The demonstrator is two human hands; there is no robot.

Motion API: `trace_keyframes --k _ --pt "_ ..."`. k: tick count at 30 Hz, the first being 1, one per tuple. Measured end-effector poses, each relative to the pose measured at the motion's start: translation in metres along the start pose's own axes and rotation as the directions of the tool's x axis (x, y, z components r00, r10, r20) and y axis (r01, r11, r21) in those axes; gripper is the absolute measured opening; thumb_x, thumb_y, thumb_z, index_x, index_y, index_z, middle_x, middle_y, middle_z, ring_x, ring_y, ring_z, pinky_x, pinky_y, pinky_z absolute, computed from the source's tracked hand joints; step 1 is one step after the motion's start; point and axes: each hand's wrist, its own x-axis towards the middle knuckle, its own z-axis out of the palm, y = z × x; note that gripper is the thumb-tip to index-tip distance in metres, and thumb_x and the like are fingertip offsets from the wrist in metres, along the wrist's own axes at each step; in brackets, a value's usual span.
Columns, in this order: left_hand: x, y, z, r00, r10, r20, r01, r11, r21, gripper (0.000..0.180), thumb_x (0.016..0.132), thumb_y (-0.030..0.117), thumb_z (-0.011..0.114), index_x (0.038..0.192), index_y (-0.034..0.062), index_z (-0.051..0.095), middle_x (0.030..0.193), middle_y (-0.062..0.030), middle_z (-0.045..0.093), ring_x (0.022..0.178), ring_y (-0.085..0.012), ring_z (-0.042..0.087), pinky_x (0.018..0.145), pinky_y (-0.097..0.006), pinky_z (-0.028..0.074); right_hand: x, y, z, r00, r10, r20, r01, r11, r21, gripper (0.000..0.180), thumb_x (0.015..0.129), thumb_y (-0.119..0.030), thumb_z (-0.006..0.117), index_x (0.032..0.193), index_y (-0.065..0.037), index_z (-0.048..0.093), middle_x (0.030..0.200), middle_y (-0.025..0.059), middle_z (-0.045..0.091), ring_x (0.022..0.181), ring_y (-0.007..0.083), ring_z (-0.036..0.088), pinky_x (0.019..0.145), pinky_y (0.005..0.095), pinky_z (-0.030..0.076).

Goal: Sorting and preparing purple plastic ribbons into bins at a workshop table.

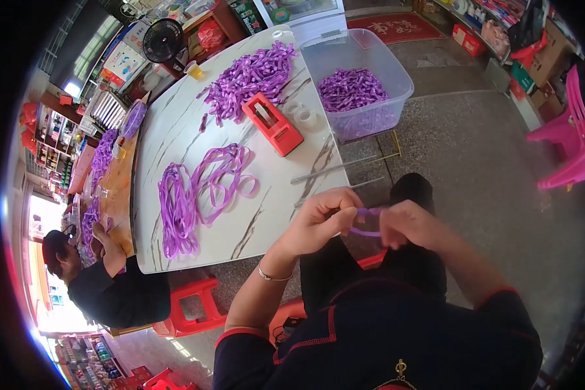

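A thin purple ribbon (365, 233) is stretched in a small loop over my lap, just off the table's near corner. My left hand (326, 220) pinches one side of it between thumb and fingers. Curled round the other side is my right hand (408, 224), slightly blurred, its fingertips partly hidden. On the white marble-patterned table (273, 208), long loops of purple ribbon (179, 214) lie to the left of my hands. Farther back sits a heap of small folded purple ribbon pieces (250, 78), with a red tape dispenser (287, 142) in front of it.
A clear plastic bin (364, 125) holding purple pieces stands beyond the table's right edge. Thin metal rods (331, 170) jut past that edge. At left, another person (114, 286) works with purple ribbon at a wooden table (118, 188). A red stool (195, 305) and pink chair (575, 140) stand nearby.
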Motion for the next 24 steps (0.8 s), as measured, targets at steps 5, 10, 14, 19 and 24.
trace_keyframes --k 5,10,14,19,24 --pt "0.004 0.007 -0.001 0.995 -0.089 0.042 0.09 0.995 -0.033 0.019 0.084 0.004 0.044 0.066 0.0007 0.049 0.076 -0.0079 0.052 0.059 -0.009 0.046 0.054 -0.022 0.04 0.003 -0.004 -0.006 0.874 -0.42 -0.246 0.334 0.885 -0.325 0.009 0.084 -0.006 0.048 0.08 -0.003 0.055 0.07 0.0013 0.054 0.067 0.0064 0.053 0.06 0.0188 0.04" --pt "0.005 0.005 -0.001 0.992 -0.124 0.018 0.124 0.992 -0.034 0.02 0.085 0.009 0.047 0.068 0.0002 0.052 0.076 -0.0058 0.052 0.059 -0.0081 0.045 0.053 -0.021 0.038 0.011 -0.025 0.007 0.848 -0.527 -0.051 0.433 0.745 -0.507 0.007 0.083 -0.007 0.053 0.085 0.0 0.056 0.074 0.003 0.057 0.072 0.0095 0.056 0.066 0.0224 0.044" --pt "0.005 0.002 -0.005 0.994 -0.106 0.008 0.105 0.994 0.038 0.021 0.087 0.011 0.048 0.07 0.0003 0.053 0.076 -0.0041 0.052 0.059 -0.0073 0.045 0.051 -0.021 0.037 0.014 -0.024 0.001 0.956 -0.295 -0.011 0.267 0.88 -0.393 0.015 0.083 -0.015 0.058 0.085 0.0 0.058 0.073 0.0038 0.06 0.068 0.0082 0.055 0.061 0.0225 0.043" --pt "0.005 -0.001 -0.008 0.998 -0.059 0.015 0.057 0.995 0.084 0.018 0.085 0.01 0.05 0.071 -0.0002 0.054 0.076 -0.0042 0.052 0.063 -0.0087 0.047 0.056 -0.022 0.038 0.016 -0.025 -0.002 0.97 -0.231 0.075 0.24 0.867 -0.436 0.021 0.085 -0.021 0.058 0.081 0.0 0.059 0.072 0.0029 0.061 0.066 0.0064 0.055 0.059 0.021 0.042" --pt "0.011 -0.001 -0.012 0.984 0.087 0.156 -0.128 0.953 0.275 0.012 0.081 0.006 0.055 0.072 -0.0006 0.057 0.076 -0.0069 0.054 0.07 -0.0146 0.05 0.063 -0.026 0.041 0.017 -0.008 -0.01 0.974 -0.026 0.225 0.009 0.997 0.077 0.019 0.086 -0.018 0.056 0.078 -0.001 0.061 0.073 0.003 0.061 0.065 0.0067 0.053 0.061 0.0202 0.042"
